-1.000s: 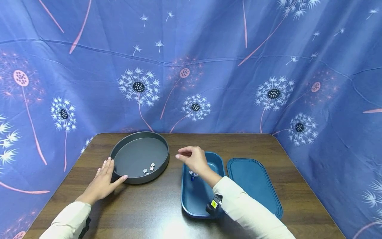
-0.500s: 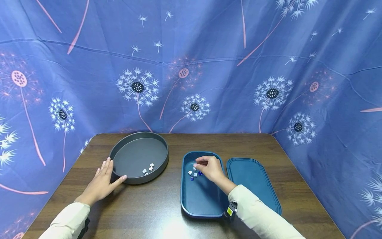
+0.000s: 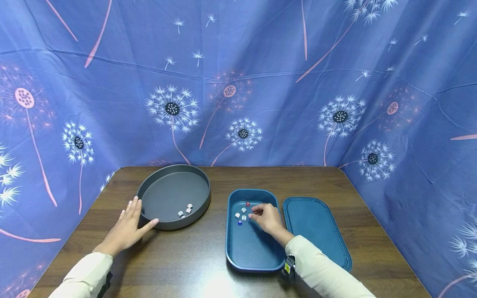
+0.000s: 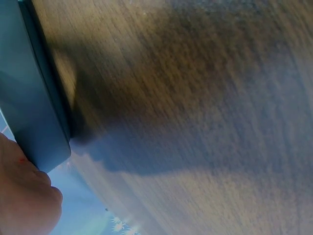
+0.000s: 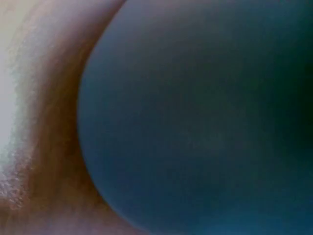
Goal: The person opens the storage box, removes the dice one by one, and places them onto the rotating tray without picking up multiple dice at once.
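Observation:
My left hand (image 3: 124, 225) lies spread along the near left side of a round dark grey pan (image 3: 175, 188), fingers and thumb straight against its rim. In the left wrist view, part of the hand (image 4: 24, 193) meets the pan's outer wall (image 4: 36, 98). My right hand (image 3: 269, 219) is down inside a blue rectangular container (image 3: 255, 254), thumb and index finger apart, their tips right at a mostly hidden blue die. Beside it lie white dice (image 3: 244, 217), another blue die (image 3: 239, 222) and a red die (image 3: 247, 204). The right wrist view shows only a blurred dark blue surface.
Three white dice (image 3: 188, 210) sit in the pan near its front right wall. A flat blue lid (image 3: 316, 231) lies to the right of the container on the wooden table (image 3: 186, 265). A blue dandelion-print cloth (image 3: 283, 103) hangs behind and at both sides.
My right hand has come back from the gap between pan and container and lowered among the dice, uncovering the red die. My left hand stays against the pan.

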Motion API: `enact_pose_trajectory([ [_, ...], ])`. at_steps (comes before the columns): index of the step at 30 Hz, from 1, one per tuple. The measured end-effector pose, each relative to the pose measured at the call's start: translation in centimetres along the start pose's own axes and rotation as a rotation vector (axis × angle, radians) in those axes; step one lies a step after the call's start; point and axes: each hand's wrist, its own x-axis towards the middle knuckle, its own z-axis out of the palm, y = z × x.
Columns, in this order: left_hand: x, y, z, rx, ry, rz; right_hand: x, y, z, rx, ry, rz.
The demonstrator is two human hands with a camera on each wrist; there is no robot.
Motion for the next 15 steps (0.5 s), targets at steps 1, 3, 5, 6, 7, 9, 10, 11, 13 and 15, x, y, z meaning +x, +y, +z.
enact_pose_trajectory([
  [1,-0.02,0.02,0.02,-0.002,-0.001,0.000,-0.04,0.14,0.15,-0.009,0.001,0.002],
  [3,-0.04,0.04,0.03,-0.003,-0.003,-0.001,-0.09,0.35,0.43,-0.027,0.005,0.001],
  [5,-0.07,0.06,0.05,-0.002,-0.003,-0.001,-0.11,0.47,0.66,-0.040,0.014,0.003],
  [6,-0.08,0.06,0.07,-0.001,-0.003,-0.002,-0.12,0.50,0.75,-0.046,0.016,0.003],
  [7,-0.10,0.05,0.09,0.000,-0.002,-0.003,-0.13,0.51,0.82,-0.052,0.017,0.002],
  [9,-0.12,0.06,0.11,0.000,0.003,-0.002,-0.14,0.48,0.90,-0.058,0.018,0.008],
  [10,-0.13,0.07,0.13,0.000,0.007,0.000,-0.16,0.47,0.94,-0.061,0.017,0.011],
  [11,-0.14,0.07,0.13,0.001,0.008,0.000,-0.17,0.42,0.96,-0.064,0.016,0.018],
  [13,-0.15,0.08,0.10,-0.001,0.006,0.001,-0.21,0.38,0.99,-0.070,0.014,0.032],
  [15,-0.15,0.11,0.01,-0.004,0.003,0.000,-0.24,0.34,1.02,-0.076,0.016,0.042],
])
